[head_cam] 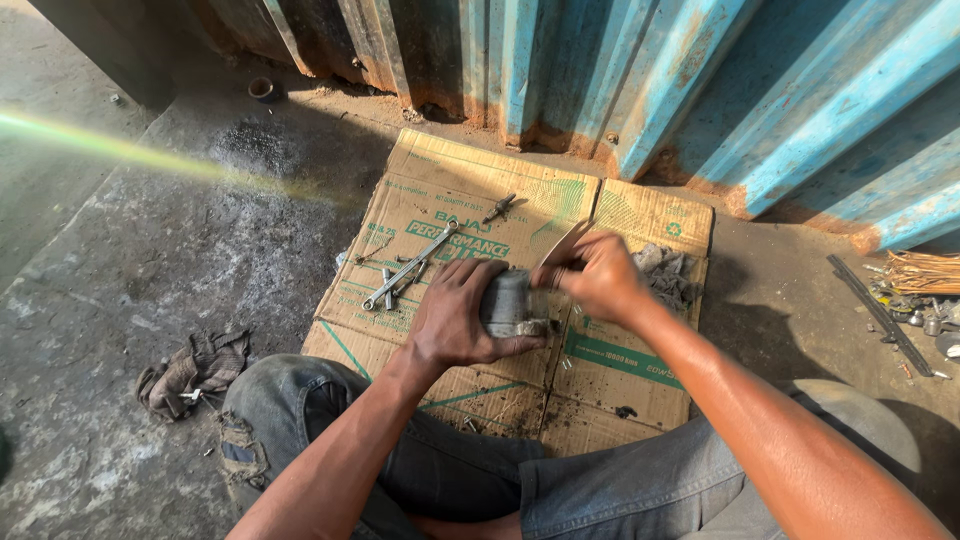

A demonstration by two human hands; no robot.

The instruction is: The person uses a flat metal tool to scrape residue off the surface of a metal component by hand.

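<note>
1. Over the middle of the flattened cardboard (470, 200), the left hand (455, 320) wrapped its fingers around a grey metal part (508, 302), gripping it from the near side.
2. Its long axis ran roughly away from the person, toward the blue corrugated wall (700, 90).
3. At the part's right end, the right hand (598, 275) pinched a thin blade-like tool (566, 243), fingers clenched, touching the part.
4. Spanners (410, 268) lay on the cardboard's left half; a rag (195, 368) lay well left of it.
</note>
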